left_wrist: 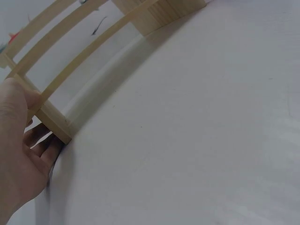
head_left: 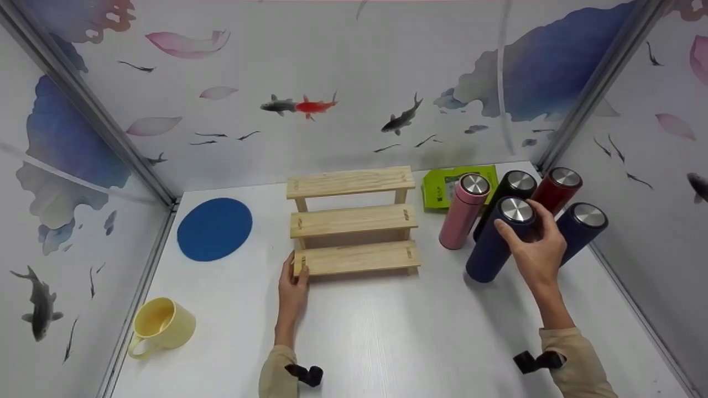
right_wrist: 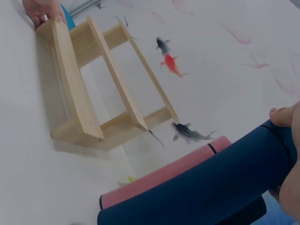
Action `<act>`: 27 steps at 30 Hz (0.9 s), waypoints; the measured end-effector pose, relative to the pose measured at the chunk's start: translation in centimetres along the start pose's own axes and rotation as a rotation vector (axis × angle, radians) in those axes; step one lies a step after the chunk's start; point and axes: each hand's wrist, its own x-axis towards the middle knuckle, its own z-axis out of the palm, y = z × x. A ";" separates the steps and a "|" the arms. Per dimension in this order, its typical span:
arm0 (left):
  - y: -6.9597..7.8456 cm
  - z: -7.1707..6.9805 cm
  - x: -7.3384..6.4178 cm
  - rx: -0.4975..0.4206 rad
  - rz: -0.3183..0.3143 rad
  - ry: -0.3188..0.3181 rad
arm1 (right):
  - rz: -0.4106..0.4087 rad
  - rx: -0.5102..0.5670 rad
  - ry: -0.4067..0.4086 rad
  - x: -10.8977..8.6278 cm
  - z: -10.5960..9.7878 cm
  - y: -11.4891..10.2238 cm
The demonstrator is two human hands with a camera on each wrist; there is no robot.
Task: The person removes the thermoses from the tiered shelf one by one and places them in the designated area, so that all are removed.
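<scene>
My right hand (head_left: pixel 539 254) grips a dark blue thermos flask (head_left: pixel 488 255) near its silver lid, thumb on one side and fingers round the other. The flask is upright with a slight lean; in the right wrist view the blue thermos (right_wrist: pixel 197 180) overlaps the pink one. My left hand (head_left: pixel 292 290) holds the left end of a three-tier wooden rack (head_left: pixel 357 260) at its lowest step, thumb on top. In the left wrist view the fingers (left_wrist: pixel 44 152) reach behind the rack's side board. The rack's steps carry nothing.
Around the held flask stand a pink thermos (head_left: pixel 462 215), a black one (head_left: pixel 517 179), a red one (head_left: pixel 558 188) and another blue one (head_left: pixel 581 226). A green packet (head_left: pixel 437 188) lies behind them. At left are a blue round mat (head_left: pixel 214 229) and a yellow mug (head_left: pixel 171 326).
</scene>
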 end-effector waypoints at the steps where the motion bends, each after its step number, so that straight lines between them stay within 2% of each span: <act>1: 0.0 0.0 0.0 -0.002 -0.003 0.000 | 0.005 -0.006 0.007 0.1 -0.1 0.2; 16: 0.0 -0.2 0.0 0.003 0.005 0.000 | 0.113 -0.093 0.097 0.6 -1.1 3.4; 20: 1.6 -0.3 -0.5 0.003 -0.016 -0.009 | 0.141 -0.084 0.137 0.8 -1.2 4.2; 23: 1.7 -0.2 -0.4 0.002 -0.022 -0.006 | 0.149 -0.075 0.156 1.0 -1.3 4.5; 27: 0.1 -0.1 0.0 -0.010 -0.011 0.000 | 0.145 -0.061 0.158 1.0 -1.4 4.5</act>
